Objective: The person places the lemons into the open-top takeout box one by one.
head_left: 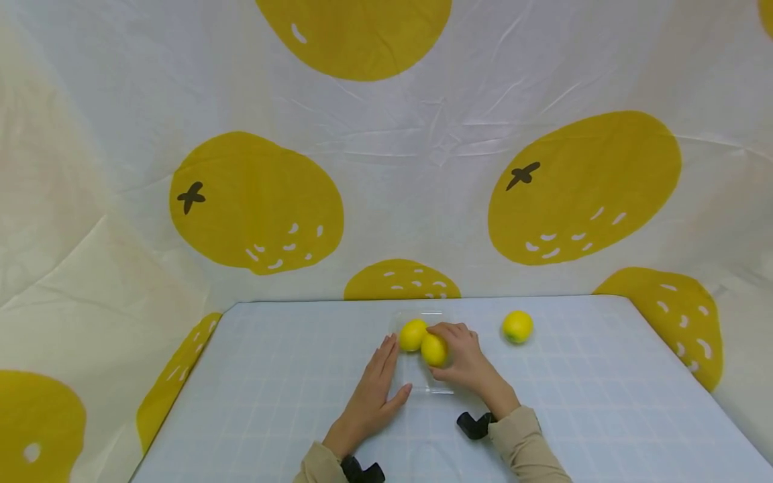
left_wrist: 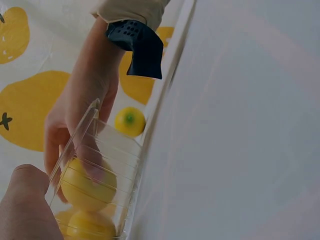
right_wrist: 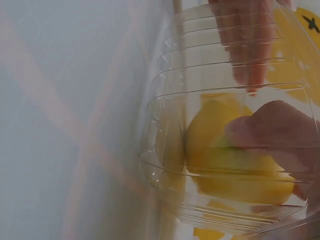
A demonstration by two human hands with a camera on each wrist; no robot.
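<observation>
A clear plastic container [head_left: 423, 388] with ribbed walls stands on the table, and one lemon [head_left: 413, 335] lies inside toward its back left. My right hand [head_left: 464, 357] grips a second lemon [head_left: 435, 350] between thumb and fingers, down inside the container and close beside the first. Through the see-through wall in the right wrist view, the thumb [right_wrist: 280, 127] presses on the held lemon [right_wrist: 240, 170]. With fingers straight, my left hand [head_left: 374, 392] rests along the container's left side, its thumb [left_wrist: 30, 200] near the rim in the left wrist view.
A third lemon [head_left: 517, 327] lies on the table to the right of the container. A pale checked cloth [head_left: 272, 389] covers the table. Behind it hangs a white curtain [head_left: 417, 201] printed with large yellow fruit. Black wrist cameras [head_left: 476, 425] sit below both sleeves.
</observation>
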